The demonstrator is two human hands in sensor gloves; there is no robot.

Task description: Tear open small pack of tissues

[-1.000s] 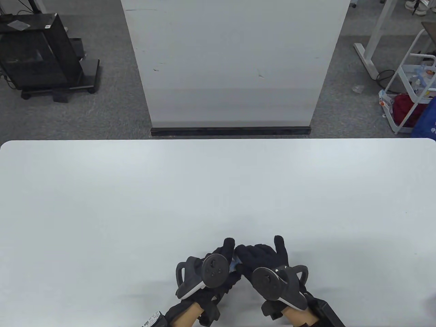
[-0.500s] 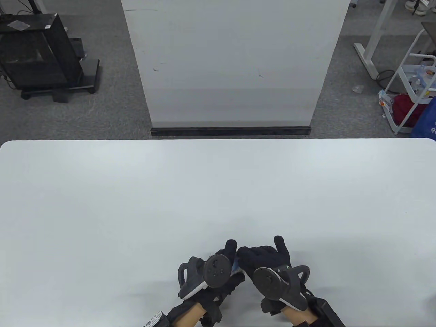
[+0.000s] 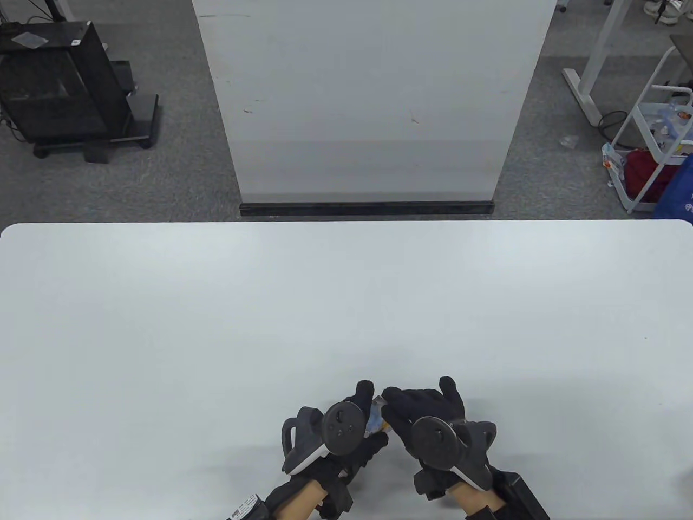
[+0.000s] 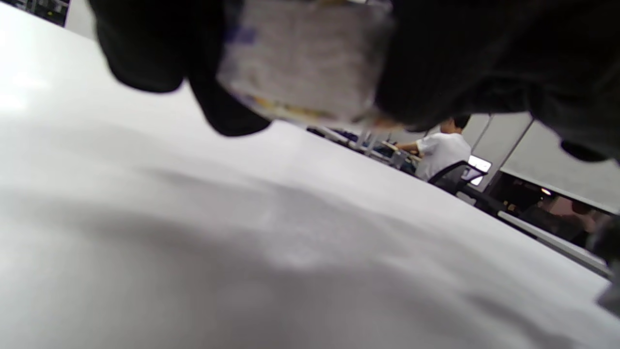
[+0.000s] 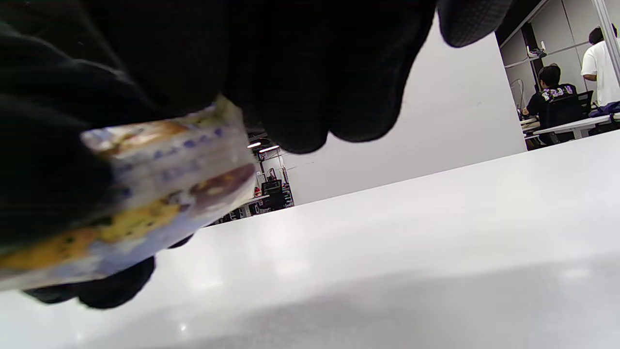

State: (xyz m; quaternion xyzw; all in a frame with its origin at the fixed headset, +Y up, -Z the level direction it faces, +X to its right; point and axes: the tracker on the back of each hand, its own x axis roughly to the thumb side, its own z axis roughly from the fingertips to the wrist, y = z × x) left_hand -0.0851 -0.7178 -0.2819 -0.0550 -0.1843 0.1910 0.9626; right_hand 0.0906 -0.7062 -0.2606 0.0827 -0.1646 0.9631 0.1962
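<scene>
A small tissue pack (image 3: 376,418) with pale blue and yellow print is held between both gloved hands just above the near edge of the white table (image 3: 346,303). My left hand (image 3: 361,417) grips its left side. My right hand (image 3: 403,414) grips its right side, the little finger sticking up. In the left wrist view the pack (image 4: 302,60) shows its printed back between dark fingers (image 4: 145,53). In the right wrist view the pack (image 5: 145,194) shows at the left under the right hand's fingers (image 5: 310,72). Most of the pack is hidden in the table view.
A tall white panel (image 3: 368,103) stands on the floor beyond the table's far edge. A black cabinet (image 3: 59,86) is at the back left and a white trolley (image 3: 658,146) at the back right.
My right hand has shifted slightly right and towards me, and a little more of the pack shows between the hands. The left hand has barely moved.
</scene>
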